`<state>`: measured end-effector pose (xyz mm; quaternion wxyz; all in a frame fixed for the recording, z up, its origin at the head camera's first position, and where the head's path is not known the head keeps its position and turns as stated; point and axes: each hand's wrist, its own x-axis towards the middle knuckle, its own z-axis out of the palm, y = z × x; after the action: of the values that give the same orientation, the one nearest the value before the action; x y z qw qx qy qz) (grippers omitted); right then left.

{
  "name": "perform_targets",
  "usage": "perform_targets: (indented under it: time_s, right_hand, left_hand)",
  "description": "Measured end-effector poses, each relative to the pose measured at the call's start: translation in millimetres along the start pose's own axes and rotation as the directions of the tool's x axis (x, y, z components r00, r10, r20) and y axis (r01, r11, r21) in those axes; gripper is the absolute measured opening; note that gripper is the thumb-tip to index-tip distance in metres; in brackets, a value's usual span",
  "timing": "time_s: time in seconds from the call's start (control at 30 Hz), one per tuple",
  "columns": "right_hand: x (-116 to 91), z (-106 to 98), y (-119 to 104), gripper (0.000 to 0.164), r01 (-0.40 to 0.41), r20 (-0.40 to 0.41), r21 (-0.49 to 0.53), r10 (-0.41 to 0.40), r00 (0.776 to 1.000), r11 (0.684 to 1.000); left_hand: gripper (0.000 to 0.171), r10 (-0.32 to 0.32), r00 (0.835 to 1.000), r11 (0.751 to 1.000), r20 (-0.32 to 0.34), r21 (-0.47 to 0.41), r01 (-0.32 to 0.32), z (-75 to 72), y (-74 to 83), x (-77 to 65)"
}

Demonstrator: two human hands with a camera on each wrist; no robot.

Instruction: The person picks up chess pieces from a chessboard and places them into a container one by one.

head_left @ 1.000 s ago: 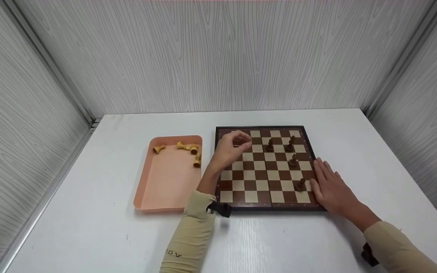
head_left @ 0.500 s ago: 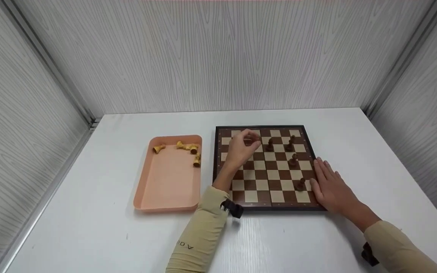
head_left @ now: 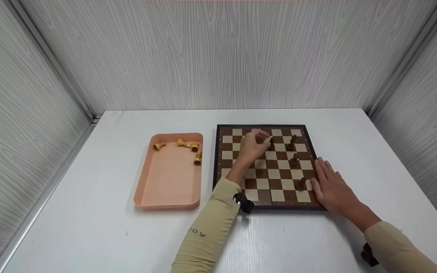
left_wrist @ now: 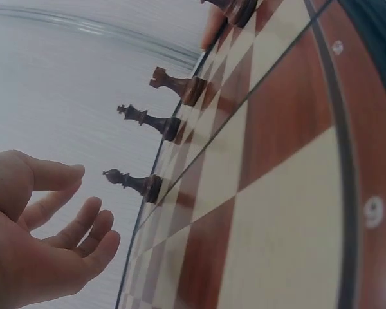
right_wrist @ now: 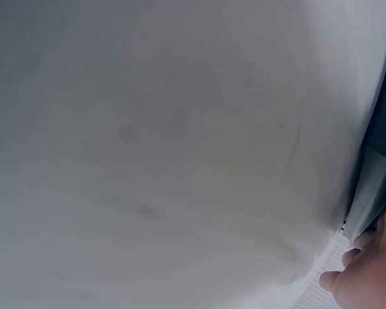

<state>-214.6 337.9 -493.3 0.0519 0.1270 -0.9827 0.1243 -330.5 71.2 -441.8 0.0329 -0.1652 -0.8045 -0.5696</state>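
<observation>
In the head view, my left hand hovers over the far side of the chessboard. Its thumb and index finger curve toward the top of a dark bishop. The left wrist view shows a small gap between those fingertips and the bishop, with nothing held. Farther right stand a dark king and a dark rook. Another dark piece is upright at the near right. My right hand lies with straight fingers along the board's right edge, its thumb at the border.
A pink tray sits left of the board, with several light chess pieces lying on their sides along its far and right parts. Both rest on a white table enclosed by pale wood-grain panels.
My left hand has moved rightward over the board, from its left part up to the bishop. The right hand and the chess pieces have stayed in place.
</observation>
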Motion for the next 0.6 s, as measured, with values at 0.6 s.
perform_targets:
  time_s: [0.6]
  right_hand:
    - [2.1,0.6,0.3,0.066,-0.006,-0.001,0.012,0.006,1.000,1.000]
  left_hand:
    - [0.025,-0.076,0.997,0.995,-0.008,0.071,0.077,24.5,-6.9,16.8]
